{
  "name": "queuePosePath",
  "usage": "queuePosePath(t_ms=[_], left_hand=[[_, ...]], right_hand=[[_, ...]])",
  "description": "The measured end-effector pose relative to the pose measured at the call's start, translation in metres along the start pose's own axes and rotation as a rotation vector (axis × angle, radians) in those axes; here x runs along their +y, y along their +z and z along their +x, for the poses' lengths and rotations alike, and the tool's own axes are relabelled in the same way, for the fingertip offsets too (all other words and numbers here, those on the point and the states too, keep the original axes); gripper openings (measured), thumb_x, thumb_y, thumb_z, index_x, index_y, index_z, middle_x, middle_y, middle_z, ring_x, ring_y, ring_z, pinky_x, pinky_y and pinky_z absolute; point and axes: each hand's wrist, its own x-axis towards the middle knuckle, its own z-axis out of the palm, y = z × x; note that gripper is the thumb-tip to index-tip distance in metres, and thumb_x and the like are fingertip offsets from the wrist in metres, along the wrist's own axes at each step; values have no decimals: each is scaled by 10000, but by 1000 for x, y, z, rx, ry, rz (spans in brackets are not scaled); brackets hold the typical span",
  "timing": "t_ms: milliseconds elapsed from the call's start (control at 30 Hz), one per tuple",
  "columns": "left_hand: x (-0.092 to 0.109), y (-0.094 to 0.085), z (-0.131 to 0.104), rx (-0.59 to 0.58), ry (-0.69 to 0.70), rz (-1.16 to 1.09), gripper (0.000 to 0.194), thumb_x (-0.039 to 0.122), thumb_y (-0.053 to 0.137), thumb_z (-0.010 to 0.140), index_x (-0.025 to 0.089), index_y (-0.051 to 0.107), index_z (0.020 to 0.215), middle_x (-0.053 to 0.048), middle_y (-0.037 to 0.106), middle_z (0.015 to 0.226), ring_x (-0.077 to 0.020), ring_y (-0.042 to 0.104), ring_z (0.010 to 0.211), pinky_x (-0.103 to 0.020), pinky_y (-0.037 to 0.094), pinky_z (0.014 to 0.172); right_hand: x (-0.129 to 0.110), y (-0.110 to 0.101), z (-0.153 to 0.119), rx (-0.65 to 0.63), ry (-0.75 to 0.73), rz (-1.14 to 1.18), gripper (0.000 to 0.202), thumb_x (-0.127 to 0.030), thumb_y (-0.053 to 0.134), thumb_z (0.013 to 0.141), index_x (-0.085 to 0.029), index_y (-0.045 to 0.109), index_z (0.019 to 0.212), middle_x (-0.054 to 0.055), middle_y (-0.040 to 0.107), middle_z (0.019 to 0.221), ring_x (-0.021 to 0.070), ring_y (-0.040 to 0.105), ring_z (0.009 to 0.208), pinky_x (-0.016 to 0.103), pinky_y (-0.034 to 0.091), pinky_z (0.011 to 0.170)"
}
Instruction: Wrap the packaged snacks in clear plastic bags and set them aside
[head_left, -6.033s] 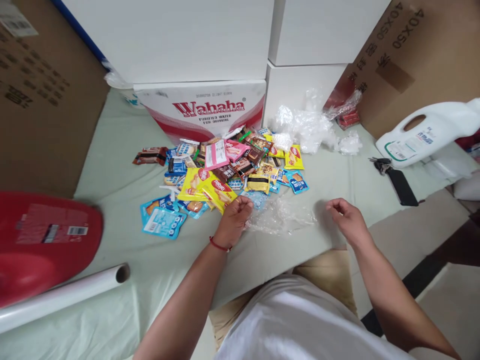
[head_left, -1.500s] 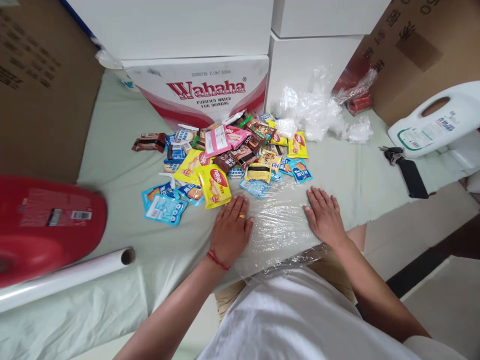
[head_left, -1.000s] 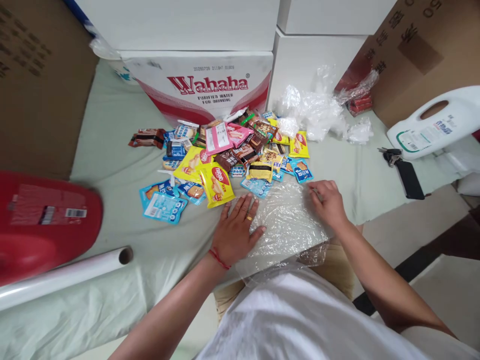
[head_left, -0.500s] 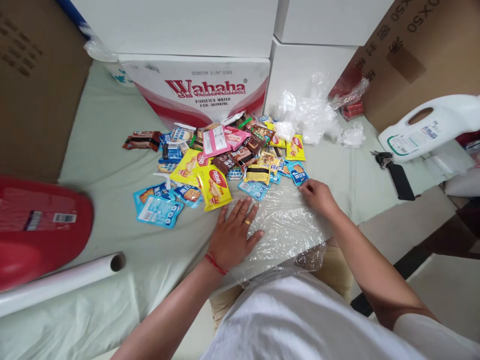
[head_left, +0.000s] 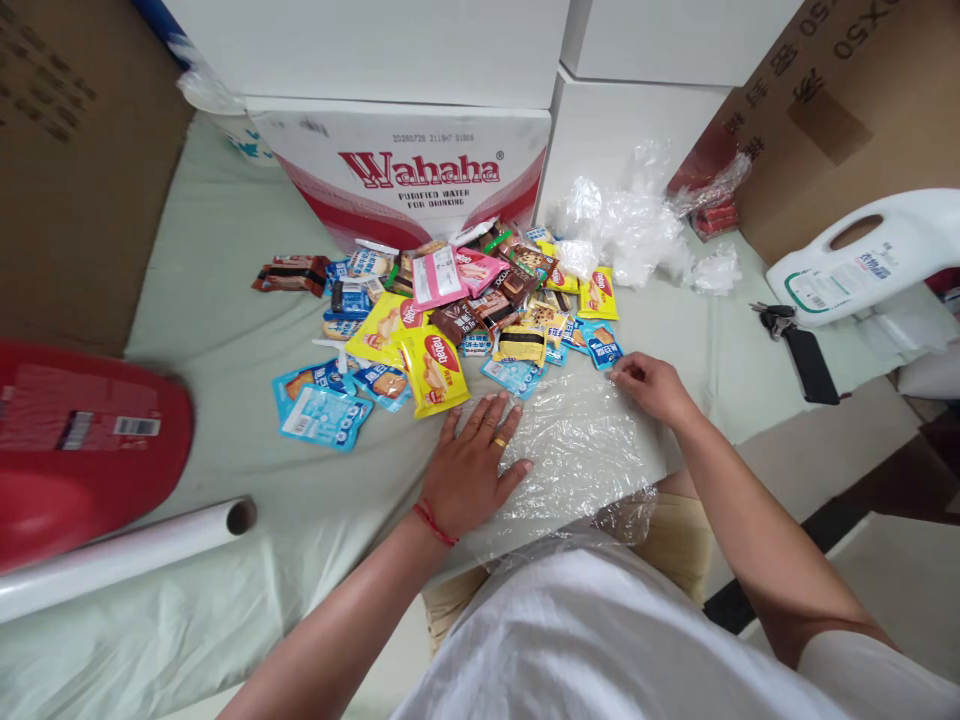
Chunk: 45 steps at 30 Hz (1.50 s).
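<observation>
A sheet of clear plastic film (head_left: 577, 440) lies spread at the table's front edge. My left hand (head_left: 472, 465) rests flat on its left side with fingers spread, just below a yellow snack packet (head_left: 433, 370). At the film's upper right corner, my right hand (head_left: 649, 385) has its thumb and fingers pinched together; whatever lies between the fingertips is too small to make out. A small blue packet (head_left: 602, 345) is right beside those fingertips. Behind both hands is a pile of wrapped snacks, with a pink packet (head_left: 439, 277) on top.
Crumpled clear plastic (head_left: 626, 225) lies behind the pile at right. A Wahaha carton (head_left: 420, 170) stands at the back. Keys with a black fob (head_left: 810, 365) and a white jug (head_left: 862, 260) are at right. A red container (head_left: 90, 450) and a white roll (head_left: 127, 555) are at left.
The whole view has shifted slightly, moving the scene a little to the right. Both hands keep nearly the same places on the film.
</observation>
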Motion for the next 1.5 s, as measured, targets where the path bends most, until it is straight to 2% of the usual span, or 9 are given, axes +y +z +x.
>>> queuePosePath(t_ms=[267, 433, 633, 733, 867, 1100, 1233, 1367, 1500], left_hand=[[-3, -1, 1, -9, 33, -45, 595, 464, 348, 1089, 216, 359, 1629, -70, 356, 1703, -256, 346, 1574, -535, 196, 1302], [-3, 1, 1, -15, 32, -53, 589, 473, 372, 1081, 219, 397, 1612, -70, 360, 1701, -255, 337, 1579, -534, 198, 1303], [-4, 1, 2, -2, 30, -68, 576, 464, 388, 1080, 208, 427, 1594, -88, 401, 1682, -260, 352, 1569, -535, 190, 1302], [-3, -1, 2, -4, 20, -68, 535, 454, 421, 1073, 205, 513, 1536, -103, 540, 1588, -282, 454, 1498, -541, 221, 1287], [-3, -1, 2, 13, 18, -48, 517, 453, 427, 1070, 203, 555, 1504, -107, 609, 1521, -287, 514, 1443, -533, 233, 1280], [-5, 4, 1, 49, 28, -40, 554, 459, 426, 1066, 211, 498, 1556, -87, 562, 1572, -271, 489, 1469, -503, 242, 1284], [-5, 2, 1, 34, 19, -60, 554, 455, 398, 1075, 209, 485, 1563, -92, 550, 1581, -270, 475, 1482, -528, 219, 1292], [-6, 1, 2, 36, 47, -60, 569, 457, 375, 1081, 210, 437, 1590, -77, 435, 1665, -252, 393, 1544, -540, 219, 1299], [-6, 1, 2, 46, 50, -71, 569, 460, 379, 1080, 210, 448, 1586, -86, 437, 1662, -256, 398, 1542, -546, 232, 1300]], right_hand=[[-8, -7, 29, 140, -7, 16, 276, -408, 635, 788, -177, 729, 905, 6, 680, 743, 155, 552, 662, 286, 432, 658], [-51, -2, 48, 227, -219, -26, 213, -353, 603, 864, -185, 726, 906, 32, 713, 794, 186, 620, 722, 310, 488, 712], [-139, 68, 25, -111, -965, -387, 279, -203, 484, 1014, -194, 726, 1153, 98, 733, 1172, 253, 633, 1075, 372, 505, 896], [-177, 109, 9, -223, -1309, -651, 446, -155, 425, 1049, -248, 558, 1465, 80, 540, 1569, 267, 540, 1243, 405, 485, 931], [-207, 135, 10, -294, -1422, -878, 514, -121, 348, 1057, -294, 478, 1523, 20, 394, 1687, 259, 492, 1298, 424, 466, 955], [-211, 122, 22, -397, -1501, -988, 554, -145, 422, 1041, -262, 377, 1580, 104, 378, 1677, 282, 459, 1381, 464, 385, 1087], [-200, 98, 10, -141, -1247, -716, 563, -342, 494, 1039, -205, 382, 1573, 170, 472, 1593, 338, 503, 1312, 504, 413, 1053], [-165, 47, 31, 219, -523, -409, 720, -672, 505, 971, -157, 514, 1473, 192, 699, 1244, 358, 618, 1129, 470, 489, 937], [-124, -2, 90, 217, 172, -445, 792, -800, 384, 937, -108, 746, 1071, 246, 746, 1041, 388, 699, 1008, 430, 511, 821]])
